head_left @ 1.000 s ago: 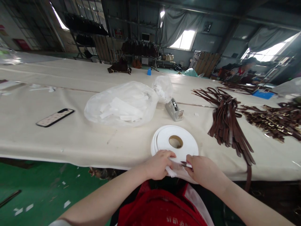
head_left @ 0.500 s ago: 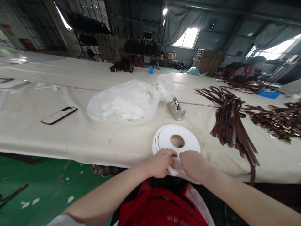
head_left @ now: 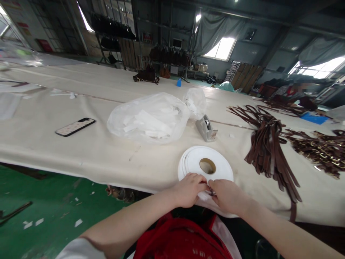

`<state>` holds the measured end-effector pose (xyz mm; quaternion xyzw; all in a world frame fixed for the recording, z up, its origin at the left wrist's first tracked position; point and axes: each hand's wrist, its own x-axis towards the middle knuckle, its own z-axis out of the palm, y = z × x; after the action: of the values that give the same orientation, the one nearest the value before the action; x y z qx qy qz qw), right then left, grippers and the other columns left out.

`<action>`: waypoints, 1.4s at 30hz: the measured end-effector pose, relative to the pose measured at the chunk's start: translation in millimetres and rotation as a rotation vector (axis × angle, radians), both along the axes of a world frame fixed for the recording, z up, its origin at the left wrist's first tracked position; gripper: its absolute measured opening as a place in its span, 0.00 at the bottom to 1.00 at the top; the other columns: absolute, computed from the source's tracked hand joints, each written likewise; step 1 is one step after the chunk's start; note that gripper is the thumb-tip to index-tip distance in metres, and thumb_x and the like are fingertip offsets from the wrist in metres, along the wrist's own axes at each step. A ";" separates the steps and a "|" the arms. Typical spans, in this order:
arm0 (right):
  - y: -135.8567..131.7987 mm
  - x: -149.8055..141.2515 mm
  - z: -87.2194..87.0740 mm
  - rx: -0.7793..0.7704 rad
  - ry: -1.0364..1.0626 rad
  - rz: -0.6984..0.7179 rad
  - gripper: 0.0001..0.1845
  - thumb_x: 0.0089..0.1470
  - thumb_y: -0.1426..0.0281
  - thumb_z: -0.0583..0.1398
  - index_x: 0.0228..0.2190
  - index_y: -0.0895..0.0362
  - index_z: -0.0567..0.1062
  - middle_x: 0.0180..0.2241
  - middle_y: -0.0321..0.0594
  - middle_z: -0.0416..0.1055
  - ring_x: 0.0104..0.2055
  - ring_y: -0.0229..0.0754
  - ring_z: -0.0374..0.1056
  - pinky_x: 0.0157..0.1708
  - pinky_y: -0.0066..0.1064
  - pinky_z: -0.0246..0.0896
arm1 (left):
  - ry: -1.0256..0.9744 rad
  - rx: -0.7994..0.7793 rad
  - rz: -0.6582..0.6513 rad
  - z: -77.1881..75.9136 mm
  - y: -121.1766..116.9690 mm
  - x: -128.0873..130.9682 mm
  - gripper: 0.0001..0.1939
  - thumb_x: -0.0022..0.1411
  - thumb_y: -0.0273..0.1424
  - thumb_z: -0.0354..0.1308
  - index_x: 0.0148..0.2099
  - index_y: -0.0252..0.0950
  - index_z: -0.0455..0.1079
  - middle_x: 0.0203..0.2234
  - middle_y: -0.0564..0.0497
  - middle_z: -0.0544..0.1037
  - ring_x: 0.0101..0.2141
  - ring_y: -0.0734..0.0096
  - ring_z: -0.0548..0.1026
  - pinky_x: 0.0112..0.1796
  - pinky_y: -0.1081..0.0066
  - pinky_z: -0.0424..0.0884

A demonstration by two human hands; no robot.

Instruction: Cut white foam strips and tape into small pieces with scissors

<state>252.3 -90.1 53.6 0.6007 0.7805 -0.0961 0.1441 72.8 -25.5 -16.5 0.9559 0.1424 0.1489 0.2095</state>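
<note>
A wide white roll of tape-like strip (head_left: 221, 166) with a cardboard core lies flat near the table's front edge. Both hands meet just in front of it. My left hand (head_left: 192, 190) is closed, its fingertips pinching beside a piece of white strip (head_left: 204, 196). Opposite it, my right hand (head_left: 226, 196) is also closed, thumb and fingers almost touching the left ones. A small, dark, shiny bit shows between the fingertips, too small to name. Beyond the roll stands a grey tape dispenser (head_left: 207, 128).
A clear plastic bag (head_left: 151, 118) of white strips lies behind the roll, with a phone (head_left: 75, 127) further left. Brown leather straps (head_left: 269, 151) and buckled straps (head_left: 320, 147) are heaped at the right. A person (head_left: 289, 91) sits at the far right.
The hands have drawn closer together at the roll's near edge, and a small shiny bit now shows between them. The whole view has shifted slightly.
</note>
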 end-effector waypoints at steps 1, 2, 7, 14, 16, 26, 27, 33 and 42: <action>1.5 1.9 -0.9 -0.003 0.003 0.003 0.11 0.52 0.75 0.55 0.38 0.61 0.73 0.34 0.49 0.77 0.38 0.51 0.74 0.35 0.35 0.62 | 0.014 0.032 0.010 0.2 -1.6 0.9 0.22 0.57 0.25 0.58 0.55 0.41 0.67 0.51 0.46 0.68 0.51 0.59 0.66 0.55 0.59 0.59; 3.2 3.5 -1.7 -0.008 0.002 0.007 0.11 0.50 0.75 0.56 0.37 0.61 0.73 0.34 0.49 0.77 0.38 0.51 0.74 0.35 0.35 0.62 | 0.028 0.062 0.017 0.5 -3.3 1.9 0.21 0.59 0.26 0.56 0.55 0.42 0.67 0.51 0.46 0.68 0.51 0.59 0.65 0.55 0.59 0.59; 10.4 4.5 -4.5 -0.016 -0.011 0.053 0.11 0.51 0.76 0.55 0.36 0.60 0.74 0.33 0.50 0.78 0.37 0.53 0.75 0.34 0.36 0.63 | 0.070 0.153 0.058 1.6 -9.9 7.6 0.15 0.66 0.28 0.51 0.53 0.43 0.68 0.47 0.47 0.68 0.48 0.61 0.65 0.51 0.61 0.60; 10.1 -3.2 -4.4 -0.003 -0.046 0.104 0.12 0.52 0.79 0.55 0.36 0.62 0.76 0.34 0.51 0.78 0.38 0.54 0.75 0.36 0.37 0.64 | 0.044 0.190 0.100 -3.1 -9.3 11.0 0.09 0.64 0.26 0.53 0.46 0.37 0.70 0.45 0.48 0.70 0.46 0.63 0.67 0.50 0.64 0.60; 9.3 -3.8 -4.2 0.002 -0.054 0.106 0.12 0.53 0.78 0.54 0.37 0.63 0.76 0.33 0.52 0.78 0.38 0.54 0.75 0.36 0.37 0.64 | 0.026 0.164 0.089 -5.6 -7.3 10.3 0.08 0.64 0.26 0.54 0.44 0.38 0.71 0.46 0.49 0.70 0.46 0.64 0.67 0.50 0.65 0.60; 4.7 1.7 -6.6 0.011 -0.050 0.077 0.13 0.55 0.78 0.52 0.37 0.61 0.75 0.33 0.49 0.78 0.37 0.50 0.75 0.34 0.33 0.62 | -0.018 0.150 0.008 -5.9 -1.1 0.8 0.07 0.63 0.25 0.55 0.41 0.36 0.73 0.52 0.48 0.70 0.50 0.64 0.67 0.53 0.64 0.59; 4.1 2.7 -6.6 0.011 -0.051 0.071 0.12 0.56 0.77 0.52 0.37 0.61 0.75 0.33 0.49 0.78 0.37 0.50 0.75 0.34 0.33 0.62 | -0.021 0.145 0.004 -5.2 -0.5 0.4 0.07 0.63 0.25 0.55 0.41 0.36 0.73 0.51 0.48 0.70 0.50 0.64 0.67 0.53 0.64 0.59; -1.0 6.8 -5.4 0.013 -0.051 0.051 0.10 0.55 0.74 0.54 0.37 0.60 0.73 0.33 0.48 0.78 0.37 0.50 0.75 0.33 0.33 0.61 | -0.014 0.120 -0.011 -3.6 1.3 0.0 0.08 0.63 0.26 0.54 0.42 0.36 0.73 0.51 0.48 0.70 0.50 0.63 0.67 0.53 0.62 0.60; -9.0 -3.3 -13.0 0.031 -0.109 -0.009 0.13 0.56 0.77 0.53 0.42 0.61 0.72 0.34 0.50 0.77 0.34 0.50 0.75 0.31 0.33 0.62 | -0.046 0.053 -0.006 -6.4 2.9 0.0 0.10 0.56 0.22 0.57 0.41 0.37 0.72 0.50 0.48 0.70 0.50 0.63 0.68 0.54 0.62 0.60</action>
<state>248.9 -99.1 40.5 0.6107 0.7702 -0.0519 0.1766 72.8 -22.6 -22.9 0.9578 0.1307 0.1740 0.1877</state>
